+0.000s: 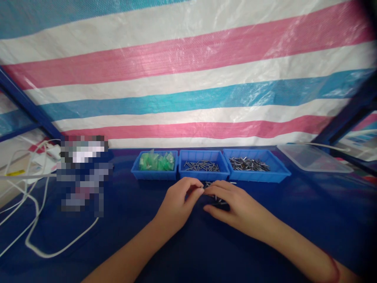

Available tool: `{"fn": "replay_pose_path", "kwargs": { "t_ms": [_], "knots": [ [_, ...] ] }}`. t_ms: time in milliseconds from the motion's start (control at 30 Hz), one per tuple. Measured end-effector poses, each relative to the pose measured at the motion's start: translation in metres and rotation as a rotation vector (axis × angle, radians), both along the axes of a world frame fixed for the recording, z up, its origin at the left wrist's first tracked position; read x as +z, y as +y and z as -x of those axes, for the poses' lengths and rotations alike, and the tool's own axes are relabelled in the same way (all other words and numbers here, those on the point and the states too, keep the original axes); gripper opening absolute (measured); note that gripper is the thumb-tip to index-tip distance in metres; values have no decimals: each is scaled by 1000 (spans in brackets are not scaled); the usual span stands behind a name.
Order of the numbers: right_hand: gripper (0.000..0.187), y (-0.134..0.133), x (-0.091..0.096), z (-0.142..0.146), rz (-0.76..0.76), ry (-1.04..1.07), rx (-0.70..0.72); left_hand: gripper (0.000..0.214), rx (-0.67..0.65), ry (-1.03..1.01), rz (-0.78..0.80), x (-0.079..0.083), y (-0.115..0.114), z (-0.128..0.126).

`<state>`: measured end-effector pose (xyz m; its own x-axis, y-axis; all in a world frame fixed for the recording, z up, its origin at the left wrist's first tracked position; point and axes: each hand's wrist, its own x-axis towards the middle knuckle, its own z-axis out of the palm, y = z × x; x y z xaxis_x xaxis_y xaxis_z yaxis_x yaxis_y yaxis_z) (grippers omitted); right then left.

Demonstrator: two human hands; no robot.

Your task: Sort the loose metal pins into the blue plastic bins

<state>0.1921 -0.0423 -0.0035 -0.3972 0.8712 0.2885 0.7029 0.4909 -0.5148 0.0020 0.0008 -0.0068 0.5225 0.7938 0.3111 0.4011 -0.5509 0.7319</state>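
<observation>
My left hand [179,199] is closed in a pinch, thumb pressed to forefinger. Whatever sits in the pinch is too small to name. Close by, my right hand [235,202] is open above the table, its thumb apart from the fingers and its forefinger almost touching the left fingertips. Beneath and behind the right fingers lie several loose thin metal pieces [217,199] that look like nails or screws, partly hidden. Just beyond the hands, the middle blue bin [203,173] holds many similar long grey pieces [203,166].
To its left, a blue bin [154,175] holds green plastic packets [157,161]; to its right, another blue bin [259,176] holds metal pieces [249,164]. A translucent lid [315,159] lies at right. White cables [38,251] and blurred-out items [84,173] occupy the left.
</observation>
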Motion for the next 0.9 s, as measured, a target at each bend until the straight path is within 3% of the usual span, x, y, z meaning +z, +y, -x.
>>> {"fn": "replay_pose_path", "kwargs": {
  "t_ms": [100,200,333,500,633,900],
  "knots": [
    [13,0,0,3,16,136,14,14,-1,-186,228,-3,-6,-6],
    [18,3,1,-1,63,230,-56,16,25,-244,317,-7,-7,-7],
    [21,6,0,-5,130,410,-185,17,21,-116,277,-8,-7,-7],
    [24,6,-4,-2,222,534,-133,22,-42,-45,199,-5,-10,-7],
    [24,6,-9,2,226,606,-188,20,-22,-60,204,-7,-10,-7],
    [15,3,0,-1,74,477,-108,16,23,-131,216,-14,-6,-8]
  ]
}}
